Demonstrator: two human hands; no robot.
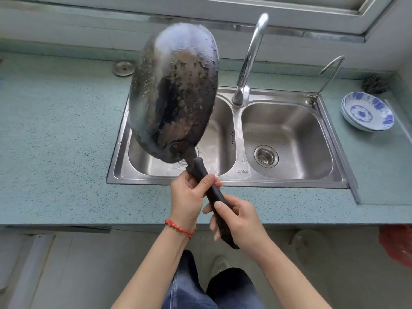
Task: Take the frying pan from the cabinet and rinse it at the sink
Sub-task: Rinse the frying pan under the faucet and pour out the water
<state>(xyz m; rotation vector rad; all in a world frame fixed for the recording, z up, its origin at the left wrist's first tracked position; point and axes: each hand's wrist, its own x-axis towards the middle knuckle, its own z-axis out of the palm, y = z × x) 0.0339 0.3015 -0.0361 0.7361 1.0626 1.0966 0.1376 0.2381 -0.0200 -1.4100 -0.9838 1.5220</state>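
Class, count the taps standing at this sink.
2: the tall tap behind the divider between the basins, and a thin tap at the sink's back right corner.

Left basin [220, 139]: floor and drain mostly hidden behind the frying pan [174, 94].
Pan interior: faces away; only the scorched underside shows.
Pan handle [211, 192]: middle sections covered by the left hand [189, 197] and right hand [238, 221].
Red object [396, 244]: cut off by the right edge; identity cannot be told.
Dark round object [375, 84]: too small to identify.
Window frame [289, 10]: cut off by the top edge.
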